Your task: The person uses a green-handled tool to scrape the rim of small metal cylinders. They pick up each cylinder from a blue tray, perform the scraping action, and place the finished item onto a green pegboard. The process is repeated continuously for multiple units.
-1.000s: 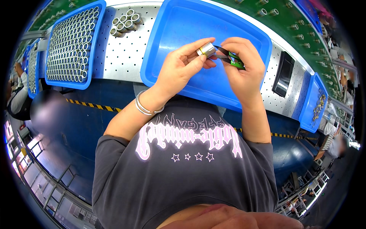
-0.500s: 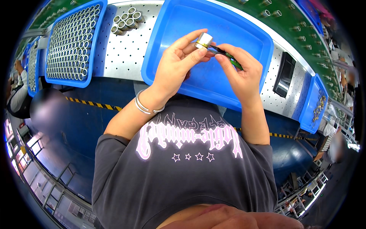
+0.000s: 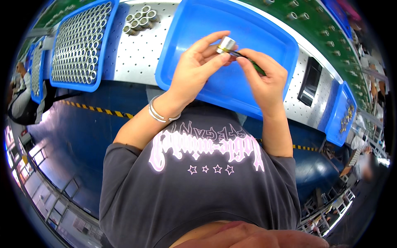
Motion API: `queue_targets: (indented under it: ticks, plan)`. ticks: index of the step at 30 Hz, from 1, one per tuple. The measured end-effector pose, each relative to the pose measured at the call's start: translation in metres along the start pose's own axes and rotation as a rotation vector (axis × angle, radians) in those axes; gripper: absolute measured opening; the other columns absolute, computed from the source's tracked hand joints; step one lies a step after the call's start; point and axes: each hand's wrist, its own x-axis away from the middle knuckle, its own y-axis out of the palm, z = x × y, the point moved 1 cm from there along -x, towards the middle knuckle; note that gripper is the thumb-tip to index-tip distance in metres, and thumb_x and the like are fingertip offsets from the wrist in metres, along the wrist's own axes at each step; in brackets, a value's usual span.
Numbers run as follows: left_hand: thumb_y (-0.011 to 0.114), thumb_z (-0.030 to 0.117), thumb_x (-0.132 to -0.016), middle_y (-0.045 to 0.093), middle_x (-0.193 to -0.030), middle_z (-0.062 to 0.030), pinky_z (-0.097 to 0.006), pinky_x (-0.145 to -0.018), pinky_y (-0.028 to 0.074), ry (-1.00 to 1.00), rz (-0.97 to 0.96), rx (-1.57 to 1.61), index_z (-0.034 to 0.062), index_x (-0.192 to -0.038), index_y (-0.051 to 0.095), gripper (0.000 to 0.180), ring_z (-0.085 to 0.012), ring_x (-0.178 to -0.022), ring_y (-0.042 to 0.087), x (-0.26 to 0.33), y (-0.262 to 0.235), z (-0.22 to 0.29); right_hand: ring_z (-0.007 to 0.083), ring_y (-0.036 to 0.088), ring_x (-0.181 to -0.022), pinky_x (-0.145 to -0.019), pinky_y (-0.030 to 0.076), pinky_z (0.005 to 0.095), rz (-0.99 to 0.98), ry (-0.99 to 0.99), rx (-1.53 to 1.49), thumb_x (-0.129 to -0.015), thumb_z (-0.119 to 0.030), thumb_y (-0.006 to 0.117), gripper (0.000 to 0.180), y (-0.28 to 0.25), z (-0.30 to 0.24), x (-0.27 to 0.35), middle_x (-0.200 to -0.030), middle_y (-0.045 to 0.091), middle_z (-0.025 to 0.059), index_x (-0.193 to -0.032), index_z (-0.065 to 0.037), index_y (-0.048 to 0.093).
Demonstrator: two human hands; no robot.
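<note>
Above the big blue tray [image 3: 231, 89], my left hand [image 3: 192, 70] is closed around a short silver metal sleeve [image 3: 227, 42] with a yellowish band near its lower end. Thumb and fingertips pinch the sleeve, which is tilted. From the right, my right hand [image 3: 266, 78] grips a slim dark pointed tool [image 3: 259, 69] with green on its handle; it looks like tweezers, but I cannot tell for sure. The tool's tip meets the sleeve beside the yellowish band, close to my left thumb. The inside of the sleeve is hidden.
A blue tray [image 3: 98, 78] packed with metal sleeves stands at left. Several loose sleeves [image 3: 140, 18] are grouped on the perforated metal bench [image 3: 136, 66]. At right are a black rectangular holder [image 3: 309, 82] and a smaller blue tray [image 3: 331, 124] of small brassy parts.
Both hands have shifted slightly right in the picture. The sleeve has tilted more, and the tool has turned in my right hand, showing less of its green part.
</note>
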Motion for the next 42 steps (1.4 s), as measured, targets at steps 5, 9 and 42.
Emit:
queue_targets:
  ticks: [5, 9, 42]
  plan:
    - [0.056, 0.008, -0.088, 0.061, -0.109, -0.0089, -0.018, -0.069, 0.046, 0.056, -0.031, -0.004, 0.0027, -0.129, 0.045, 0.043, -0.0111, -0.094, 0.058, -0.001, -0.001, -0.005, 0.0134, 0.061, -0.07, -0.064, 0.047, 0.0228, 0.021, 0.052, -0.055, -0.079, -0.005, 0.067, 0.011, 0.0, 0.01, 0.006, -0.081, 0.067, 0.0087, -0.089, 0.0, 0.067]
    - [0.057, 0.002, -0.086, 0.059, -0.111, -0.0118, -0.027, -0.087, 0.048, 0.082, -0.024, 0.11, -0.0009, -0.125, 0.046, 0.041, -0.0155, -0.099, 0.058, -0.002, 0.0, -0.009, 0.0094, 0.059, -0.072, -0.063, 0.045, 0.0199, 0.061, 0.043, -0.055, -0.081, -0.003, 0.065, 0.01, 0.002, 0.013, 0.009, -0.081, 0.066, 0.0078, -0.09, 0.001, 0.068]
    - [0.05, 0.014, -0.092, 0.057, -0.115, -0.0161, -0.027, -0.084, 0.048, -0.081, -0.036, -0.032, 0.0001, -0.133, 0.038, 0.045, -0.0196, -0.098, 0.061, 0.004, 0.007, 0.013, 0.0065, 0.052, -0.067, -0.058, 0.041, 0.0173, 0.016, 0.116, -0.382, -0.08, 0.002, 0.062, 0.022, -0.014, 0.001, 0.007, -0.085, 0.06, 0.0024, -0.101, -0.001, 0.057]
